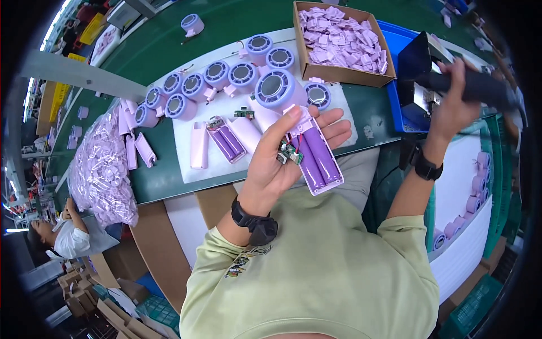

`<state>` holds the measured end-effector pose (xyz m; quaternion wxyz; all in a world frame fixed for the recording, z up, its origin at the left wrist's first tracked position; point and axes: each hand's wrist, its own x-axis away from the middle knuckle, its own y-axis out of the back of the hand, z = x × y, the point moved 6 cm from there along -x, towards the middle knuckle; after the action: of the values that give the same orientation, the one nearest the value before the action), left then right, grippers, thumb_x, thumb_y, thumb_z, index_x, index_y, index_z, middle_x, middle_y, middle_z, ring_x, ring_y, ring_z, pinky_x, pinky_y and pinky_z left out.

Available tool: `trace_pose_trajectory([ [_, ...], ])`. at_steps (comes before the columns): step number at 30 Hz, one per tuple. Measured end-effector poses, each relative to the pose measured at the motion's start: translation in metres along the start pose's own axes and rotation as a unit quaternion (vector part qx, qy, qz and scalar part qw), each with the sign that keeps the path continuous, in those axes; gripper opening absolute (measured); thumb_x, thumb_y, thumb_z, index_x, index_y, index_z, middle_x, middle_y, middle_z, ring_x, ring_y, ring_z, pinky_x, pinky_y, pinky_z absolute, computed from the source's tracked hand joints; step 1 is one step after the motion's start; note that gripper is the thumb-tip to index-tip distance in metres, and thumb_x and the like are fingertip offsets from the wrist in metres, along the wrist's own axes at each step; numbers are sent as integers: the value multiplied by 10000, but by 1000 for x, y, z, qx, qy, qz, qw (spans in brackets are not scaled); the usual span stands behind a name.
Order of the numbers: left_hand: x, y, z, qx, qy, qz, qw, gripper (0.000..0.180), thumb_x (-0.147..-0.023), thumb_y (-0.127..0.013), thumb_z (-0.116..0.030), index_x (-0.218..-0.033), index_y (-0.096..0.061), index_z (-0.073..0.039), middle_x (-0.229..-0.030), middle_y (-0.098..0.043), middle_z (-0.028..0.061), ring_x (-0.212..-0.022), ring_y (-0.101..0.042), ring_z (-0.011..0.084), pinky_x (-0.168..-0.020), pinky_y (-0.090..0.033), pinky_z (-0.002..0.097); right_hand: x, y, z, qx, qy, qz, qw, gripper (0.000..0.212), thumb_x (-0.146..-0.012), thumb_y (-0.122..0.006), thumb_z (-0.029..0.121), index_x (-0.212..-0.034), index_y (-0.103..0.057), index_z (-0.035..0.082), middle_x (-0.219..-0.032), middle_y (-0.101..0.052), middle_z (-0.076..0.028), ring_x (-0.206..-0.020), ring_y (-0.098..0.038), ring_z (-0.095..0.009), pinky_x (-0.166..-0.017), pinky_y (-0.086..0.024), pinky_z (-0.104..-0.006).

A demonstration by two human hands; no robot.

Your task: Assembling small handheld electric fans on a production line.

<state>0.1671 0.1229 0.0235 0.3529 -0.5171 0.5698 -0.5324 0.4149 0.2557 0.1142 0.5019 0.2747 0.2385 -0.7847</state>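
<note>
My left hand (282, 152) holds a lilac handheld fan (299, 121) with its handle opened. Two purple battery cells (316, 161) and a small green circuit board (289, 152) show inside the handle. The fan's round head (276, 87) points away from me. My right hand (451, 107) is raised at the right and grips the dark handle of a tool (480, 87) near a black fixture (418, 62). Both wrists wear black watches.
Several lilac fan heads (217, 76) lie on a white mat (186, 158) on the green bench. A cardboard box of small lilac parts (341, 37) sits behind, next to a blue tray (403, 113). A bag of lilac parts (101, 164) lies left. Another person (62, 234) sits lower left.
</note>
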Motion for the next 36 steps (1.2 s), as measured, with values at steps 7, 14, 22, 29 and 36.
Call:
trace_pose_trajectory([
  [7,0,8,13,-152,13,39,988,343,-991,-478,-243,-1154,-519,57,-999,-602,164,-864,-609,282,-818,-497,409,16,62,33,-138,59,-94,984,158,-900,-591,87,-1041,-541,34,-585,-465,-33,-475,-448,-123,-501,-424,-300],
  [14,-9,5,51,-190,69,12,979,336,-999,-442,-246,-1156,-509,42,-943,-577,126,-842,-570,237,-786,-474,378,8,74,29,-101,50,-132,985,151,-901,-587,78,-1036,-540,31,-554,-431,-24,-439,-404,-107,-461,-381,-287],
  [22,-15,4,70,-240,125,-10,963,343,-1005,-418,-275,-1148,-517,21,-967,-570,109,-880,-551,221,-833,-460,372,2,64,-3,-27,41,-116,992,113,-901,-603,70,-992,-557,21,-552,-446,-31,-432,-402,-103,-441,-359,-266],
  [29,-21,12,72,-272,102,-25,957,345,-1008,-469,-283,-1173,-535,13,-981,-609,107,-891,-598,198,-817,-490,331,20,60,35,-130,-38,-123,983,133,-940,-553,170,-984,-556,45,-532,-369,11,-405,-351,-85,-415,-316,-248],
  [36,-31,16,87,-204,123,-65,969,333,-1002,-502,-298,-1142,-560,-1,-985,-616,78,-880,-611,178,-813,-502,329,72,19,97,-403,-43,63,912,190,-999,-434,210,-1148,-448,94,-551,-410,-32,-403,-340,-134,-398,-349,-296],
])
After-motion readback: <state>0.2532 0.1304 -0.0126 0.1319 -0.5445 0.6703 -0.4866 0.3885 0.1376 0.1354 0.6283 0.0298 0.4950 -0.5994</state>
